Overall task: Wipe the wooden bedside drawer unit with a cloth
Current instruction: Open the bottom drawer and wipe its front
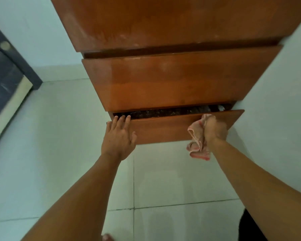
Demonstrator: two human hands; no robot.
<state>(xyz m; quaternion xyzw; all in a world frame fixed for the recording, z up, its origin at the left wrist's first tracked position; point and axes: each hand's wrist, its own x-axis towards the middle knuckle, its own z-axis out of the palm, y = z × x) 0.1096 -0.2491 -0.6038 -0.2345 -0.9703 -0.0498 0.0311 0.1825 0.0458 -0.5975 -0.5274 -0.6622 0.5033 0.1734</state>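
The wooden bedside drawer unit (172, 80) fills the upper middle, seen from above. Its bottom drawer (163, 129) stands slightly pulled out, with dark contents showing in the gap. My left hand (119, 136) rests flat with straight fingers on the left end of that drawer's top edge. My right hand (215, 129) grips a pink-and-white cloth (197, 143) against the right part of the drawer front; the cloth hangs down below the hand.
Pale tiled floor (155, 188) lies under the unit. A light wall (281, 101) runs along the unit's right side. A dark bed frame with a pale mattress edge (10, 94) is at the left. A dark object (250, 226) sits at the bottom right.
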